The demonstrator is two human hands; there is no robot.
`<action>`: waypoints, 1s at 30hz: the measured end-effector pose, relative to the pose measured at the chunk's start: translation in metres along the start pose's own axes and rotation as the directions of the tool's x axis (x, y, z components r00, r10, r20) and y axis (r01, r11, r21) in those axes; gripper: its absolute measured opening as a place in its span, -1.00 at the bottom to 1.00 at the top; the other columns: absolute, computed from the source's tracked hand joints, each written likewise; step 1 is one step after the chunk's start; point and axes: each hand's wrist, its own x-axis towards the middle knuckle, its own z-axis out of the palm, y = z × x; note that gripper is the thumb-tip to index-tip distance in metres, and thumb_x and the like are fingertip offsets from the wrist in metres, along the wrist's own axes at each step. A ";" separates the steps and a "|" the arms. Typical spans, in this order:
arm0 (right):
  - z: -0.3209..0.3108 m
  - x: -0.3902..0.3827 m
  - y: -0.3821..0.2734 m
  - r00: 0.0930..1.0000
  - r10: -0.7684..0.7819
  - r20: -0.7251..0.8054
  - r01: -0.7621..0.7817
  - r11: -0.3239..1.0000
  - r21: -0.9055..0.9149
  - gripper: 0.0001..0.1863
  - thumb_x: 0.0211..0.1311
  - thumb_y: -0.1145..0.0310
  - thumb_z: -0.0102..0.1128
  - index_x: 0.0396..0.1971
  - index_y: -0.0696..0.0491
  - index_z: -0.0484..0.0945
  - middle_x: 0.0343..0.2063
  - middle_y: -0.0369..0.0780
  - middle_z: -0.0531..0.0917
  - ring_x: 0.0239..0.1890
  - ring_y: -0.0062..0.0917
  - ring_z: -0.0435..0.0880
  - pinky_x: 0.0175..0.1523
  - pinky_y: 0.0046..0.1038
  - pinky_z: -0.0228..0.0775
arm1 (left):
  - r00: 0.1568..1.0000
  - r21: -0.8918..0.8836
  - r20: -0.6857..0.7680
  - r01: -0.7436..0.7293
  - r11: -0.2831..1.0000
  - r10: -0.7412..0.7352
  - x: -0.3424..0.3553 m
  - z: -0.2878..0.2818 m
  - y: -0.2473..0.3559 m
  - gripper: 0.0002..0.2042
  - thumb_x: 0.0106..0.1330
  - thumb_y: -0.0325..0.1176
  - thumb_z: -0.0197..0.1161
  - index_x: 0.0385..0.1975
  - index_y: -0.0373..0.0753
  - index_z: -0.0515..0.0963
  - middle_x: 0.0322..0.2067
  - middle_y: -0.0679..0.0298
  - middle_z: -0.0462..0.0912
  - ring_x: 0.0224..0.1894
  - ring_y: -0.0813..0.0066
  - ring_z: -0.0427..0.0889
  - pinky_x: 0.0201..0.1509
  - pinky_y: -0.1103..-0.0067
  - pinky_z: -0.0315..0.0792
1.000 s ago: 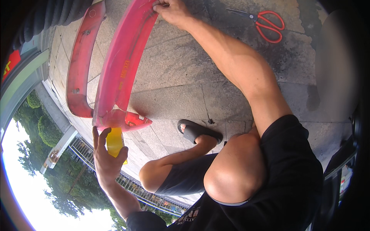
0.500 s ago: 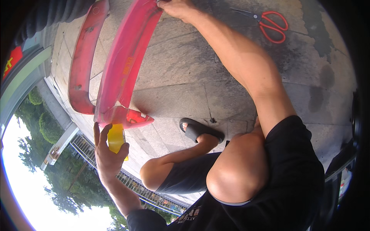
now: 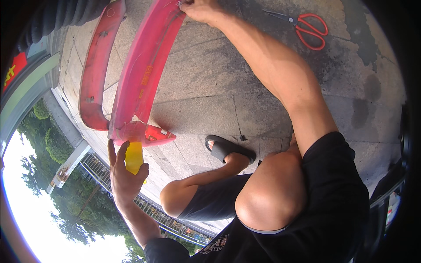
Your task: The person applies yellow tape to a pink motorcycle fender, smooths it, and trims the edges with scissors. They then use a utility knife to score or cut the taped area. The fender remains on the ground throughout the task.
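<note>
A long, curved pink-red plastic panel (image 3: 142,61) stretches from the upper edge down to the left middle. My right hand (image 3: 202,10) is closed on its far edge, with the fingertips partly hidden. My left hand (image 3: 125,173) holds a flat yellow piece (image 3: 134,158) between thumb and fingers, right at the panel's near end. Whether the piece presses on the panel I cannot tell. A jagged line, like a crack, crosses the panel close to that end, where a pointed red corner juts right. A second, dull red curved panel (image 3: 94,72) lies just left of it.
Red-handled scissors (image 3: 309,30) lie on the stone paving (image 3: 197,83) at the far right. My sandalled foot (image 3: 228,149) rests on the paving between the panel and my bent knees. A metal railing (image 3: 98,168) and trees show at the left.
The pink-red panel has shifted very slightly to the right. My left hand and the yellow piece have moved a little with it; my right hand keeps its hold.
</note>
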 end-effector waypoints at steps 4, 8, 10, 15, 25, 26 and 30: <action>0.001 -0.002 0.003 0.999 0.027 0.045 -0.032 0.993 0.111 -0.70 0.36 0.16 0.20 -0.21 0.13 0.62 -0.46 -0.10 0.74 -0.52 -0.41 0.77 -0.29 -0.35 0.56 | 1.000 0.039 0.002 -0.012 0.999 0.012 0.000 0.001 0.002 -0.26 -0.06 -0.32 0.38 0.27 -0.17 0.38 0.42 -0.24 0.03 0.26 -0.24 0.43 0.17 0.16 0.48; 0.002 -0.004 0.008 0.999 -0.014 0.031 0.010 0.990 0.138 -0.73 0.35 0.21 0.19 -0.21 0.13 0.62 -0.44 -0.11 0.74 -0.52 -0.43 0.77 -0.31 -0.37 0.56 | 1.000 0.034 0.000 0.008 0.999 -0.008 -0.001 0.003 0.004 -0.26 -0.07 -0.32 0.38 0.27 -0.16 0.38 0.43 -0.24 0.02 0.23 -0.25 0.45 0.15 0.16 0.49; 0.003 -0.004 0.011 0.999 -0.017 0.029 0.013 0.989 0.147 -0.74 0.34 0.23 0.19 -0.20 0.12 0.62 -0.42 -0.12 0.74 -0.51 -0.44 0.77 -0.31 -0.37 0.56 | 1.000 0.046 -0.013 0.008 0.999 -0.008 0.000 0.004 0.004 -0.26 -0.07 -0.32 0.38 0.27 -0.16 0.38 0.43 -0.24 0.02 0.23 -0.26 0.45 0.14 0.16 0.50; 0.007 -0.005 0.015 1.000 0.011 0.015 -0.014 0.986 0.166 -0.77 0.31 0.25 0.20 -0.18 0.08 0.62 -0.42 -0.14 0.74 -0.48 -0.46 0.77 -0.29 -0.38 0.57 | 1.000 0.020 -0.005 0.024 1.000 -0.024 0.000 0.004 0.005 -0.26 -0.07 -0.32 0.39 0.26 -0.17 0.39 0.42 -0.24 0.03 0.23 -0.23 0.46 0.14 0.16 0.51; 0.008 -0.010 0.016 0.999 0.043 0.017 -0.046 0.969 0.244 -0.77 0.32 0.27 0.21 -0.17 0.10 0.61 -0.37 -0.15 0.73 -0.47 -0.46 0.76 -0.30 -0.37 0.58 | 1.000 -0.002 -0.010 0.025 1.000 -0.025 0.001 0.003 0.008 -0.27 -0.06 -0.33 0.38 0.26 -0.23 0.39 0.42 -0.25 0.04 0.27 -0.23 0.42 0.20 0.17 0.47; 0.008 -0.010 0.016 0.999 0.040 0.018 -0.043 0.970 0.240 -0.78 0.32 0.27 0.21 -0.17 0.10 0.61 -0.37 -0.15 0.73 -0.47 -0.46 0.76 -0.30 -0.37 0.58 | 0.999 0.005 0.000 0.046 0.999 -0.046 0.001 0.002 0.008 -0.27 -0.06 -0.33 0.38 0.26 -0.23 0.39 0.42 -0.25 0.04 0.27 -0.23 0.42 0.20 0.17 0.47; 0.008 -0.010 0.015 1.000 0.012 0.012 -0.015 0.973 0.232 -0.78 0.31 0.28 0.21 -0.16 0.10 0.60 -0.37 -0.15 0.72 -0.46 -0.46 0.76 -0.31 -0.37 0.58 | 0.999 0.021 -0.005 0.033 0.999 -0.033 0.002 0.002 0.008 -0.27 -0.06 -0.32 0.37 0.25 -0.24 0.39 0.42 -0.24 0.05 0.26 -0.22 0.43 0.21 0.17 0.45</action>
